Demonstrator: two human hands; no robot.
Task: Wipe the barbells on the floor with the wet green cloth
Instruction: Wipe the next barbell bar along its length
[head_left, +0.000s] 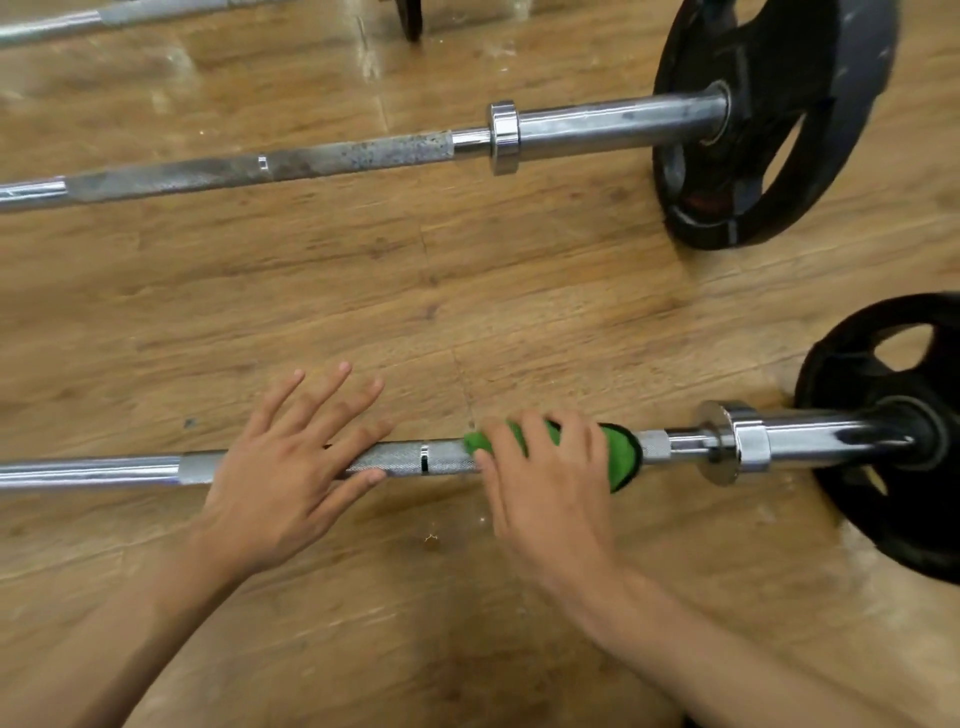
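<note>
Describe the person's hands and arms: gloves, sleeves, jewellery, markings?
The left hand and right hand are both bare: no gloves, rings or bands visible, and the nails are short. The left forearm and right forearm are uncovered to the frame edge: no sleeves, watch or markings in view.
</note>
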